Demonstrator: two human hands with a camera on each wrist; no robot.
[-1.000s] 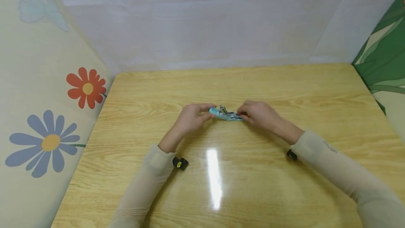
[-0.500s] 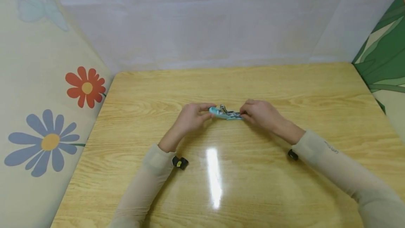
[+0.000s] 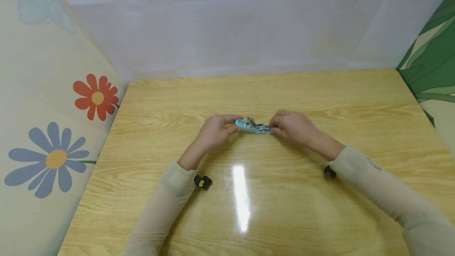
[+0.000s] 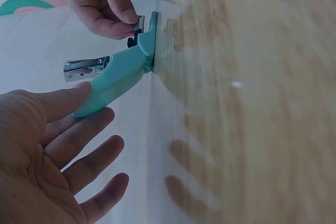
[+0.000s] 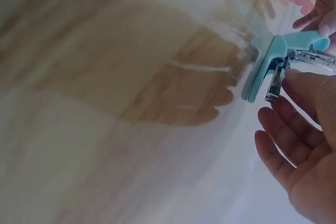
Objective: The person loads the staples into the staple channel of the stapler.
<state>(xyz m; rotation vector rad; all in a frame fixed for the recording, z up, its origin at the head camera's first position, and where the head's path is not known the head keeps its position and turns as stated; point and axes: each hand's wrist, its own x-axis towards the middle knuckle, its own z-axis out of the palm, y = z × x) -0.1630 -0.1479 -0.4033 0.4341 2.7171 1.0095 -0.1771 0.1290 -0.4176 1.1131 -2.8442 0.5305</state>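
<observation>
A teal stapler (image 3: 253, 129), opened up with its metal parts showing, is held between both hands just over the table. In the left wrist view the left hand (image 4: 52, 150) pinches the end of the teal cover (image 4: 118, 77) between thumb and forefinger, its other fingers spread. The right hand (image 5: 310, 124) pinches a metal rail (image 5: 275, 83) near the teal base (image 5: 260, 74) in the right wrist view. Another metal piece (image 4: 84, 68) sticks out from the cover. From the head view, the right hand (image 3: 293, 127) hides the stapler's right end.
The wooden table (image 3: 284, 208) reaches back to a pale cloth (image 3: 213, 31). A wall with painted flowers (image 3: 97, 98) is at the left, green painted leaves (image 3: 433, 62) at the right. Small dark devices (image 3: 202, 182) sit at both wrists.
The right hand has shifted slightly to the right and away from the body, showing a little more of the stapler's metal end. The left hand keeps its grip almost in place.
</observation>
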